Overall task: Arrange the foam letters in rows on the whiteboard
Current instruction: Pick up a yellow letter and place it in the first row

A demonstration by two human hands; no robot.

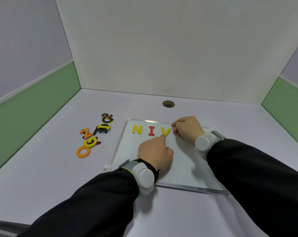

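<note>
On counter, head view only: whiteboard flat, slightly skewed. Top row so far: yellow N, red I, yellow V, evenly spaced, upright. Left hand low over board, forefinger extended, tip touching bottom point of V; other fingers curled, holding nothing visible. Right hand at V's upper right arm, thumb and forefinger close together at its edge; pinching or merely nudging, cannot tell. Loose pile well left of board: orange O, yellow G, orange Z, yellow I, several dark-backed pieces face down. Step in hand, by judgement: squaring third letter in row one. Next move likely: release V, reach left for another piece, place right of V, room permitting, otherwise begin second row.
</note>
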